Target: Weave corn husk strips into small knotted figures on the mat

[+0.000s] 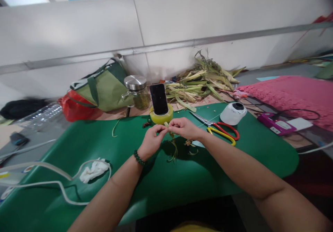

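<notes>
My left hand (pixel 152 140) and my right hand (pixel 183 127) meet above the green mat (pixel 78 145), fingers pinched together on a small bundle of green leaf strips (pixel 173 145) whose loose ends hang down to the mat. A green bead bracelet circles my left wrist. Just beyond the hands a black phone (pixel 159 98) stands upright in a yellow tape roll (pixel 161 116). Small leaf scraps (pixel 189 143) lie under my right wrist.
Red and yellow scissors (pixel 221 129) and a white round device (pixel 233 113) lie right of the hands. A pile of green leaves (pixel 203 81), a glass jar (pixel 136 91) and a green bag (pixel 101 88) stand behind. White cloth (pixel 93 169) and a white cable (pixel 47 183) lie left. Pink fabric (pixel 288 94) sits right.
</notes>
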{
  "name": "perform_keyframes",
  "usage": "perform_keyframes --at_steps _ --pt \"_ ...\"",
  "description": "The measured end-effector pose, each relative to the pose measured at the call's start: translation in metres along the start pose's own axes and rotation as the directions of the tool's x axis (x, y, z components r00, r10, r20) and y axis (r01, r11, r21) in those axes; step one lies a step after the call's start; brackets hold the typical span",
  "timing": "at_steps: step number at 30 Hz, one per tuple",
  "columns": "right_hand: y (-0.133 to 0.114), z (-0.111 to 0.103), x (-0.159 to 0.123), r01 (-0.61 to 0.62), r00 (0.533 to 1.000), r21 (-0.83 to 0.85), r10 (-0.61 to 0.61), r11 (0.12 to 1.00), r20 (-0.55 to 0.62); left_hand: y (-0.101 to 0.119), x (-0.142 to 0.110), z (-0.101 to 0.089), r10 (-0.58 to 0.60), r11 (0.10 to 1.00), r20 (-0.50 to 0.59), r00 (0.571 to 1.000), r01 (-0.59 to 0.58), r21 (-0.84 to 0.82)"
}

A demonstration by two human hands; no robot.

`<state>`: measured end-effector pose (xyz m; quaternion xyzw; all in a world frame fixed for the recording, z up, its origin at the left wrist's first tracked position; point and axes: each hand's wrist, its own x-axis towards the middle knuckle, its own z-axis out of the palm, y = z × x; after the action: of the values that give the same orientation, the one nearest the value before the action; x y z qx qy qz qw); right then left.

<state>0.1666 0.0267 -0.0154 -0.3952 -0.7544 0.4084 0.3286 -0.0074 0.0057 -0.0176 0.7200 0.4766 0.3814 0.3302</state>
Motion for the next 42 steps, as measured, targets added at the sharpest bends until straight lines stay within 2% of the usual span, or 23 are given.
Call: perform_keyframes --at_steps 4,7,10,13,15,17,23,28,31,36,38,42 --pt "-0.001 -0.001 0.000 0.001 1.000 0.029 -0.001 1.000 0.017 0.003 0.001 -0.002 -0.175 0.955 0.148 0.973 0.205 -0.215" --pt "-0.002 -0.001 -0.001 -0.004 1.000 0.055 0.003 0.998 0.028 0.002 0.001 -0.002 -0.197 0.940 0.168 0.966 0.235 -0.247" --pt "-0.001 -0.001 0.000 -0.011 0.999 0.084 0.009 0.996 0.031 0.000 0.002 0.001 -0.147 0.967 0.119 0.982 0.168 -0.191" --pt "0.000 -0.001 0.000 -0.036 0.998 0.147 0.030 0.989 0.047 -0.001 0.002 0.003 -0.039 0.994 -0.034 0.999 0.036 -0.106" --pt "0.001 -0.001 0.001 -0.057 0.997 0.174 0.048 0.983 0.057 0.000 0.001 0.003 0.025 0.999 -0.147 0.989 -0.030 -0.035" --pt "0.001 0.000 0.001 -0.068 0.997 0.175 0.059 0.982 0.053 0.003 -0.001 0.002 0.074 0.997 -0.204 0.976 -0.065 0.050" --pt "-0.001 -0.001 0.001 -0.098 0.995 0.171 0.092 0.980 0.042 0.015 -0.014 0.002 0.256 0.942 -0.188 0.948 -0.201 0.269" --pt "-0.004 -0.001 0.000 -0.078 0.997 0.164 0.073 0.983 0.040 0.012 -0.015 0.007 0.218 0.915 -0.177 0.960 -0.138 0.379" --pt "-0.005 -0.001 0.000 -0.068 0.997 0.170 0.063 0.983 0.031 0.006 -0.012 0.009 0.155 0.941 -0.176 0.972 -0.091 0.325" --pt "-0.005 0.000 0.000 -0.070 0.998 0.160 0.067 0.985 0.021 0.002 -0.007 0.007 0.108 0.992 -0.143 0.984 -0.097 0.085" --pt "-0.005 -0.001 -0.001 -0.068 0.998 0.153 0.066 0.986 0.022 0.002 -0.005 0.005 0.077 0.997 -0.104 0.992 -0.079 -0.012" --pt "-0.005 -0.002 -0.001 -0.073 0.997 0.134 0.070 0.988 0.027 0.004 -0.003 0.002 -0.041 0.986 -0.001 0.999 0.040 -0.160"
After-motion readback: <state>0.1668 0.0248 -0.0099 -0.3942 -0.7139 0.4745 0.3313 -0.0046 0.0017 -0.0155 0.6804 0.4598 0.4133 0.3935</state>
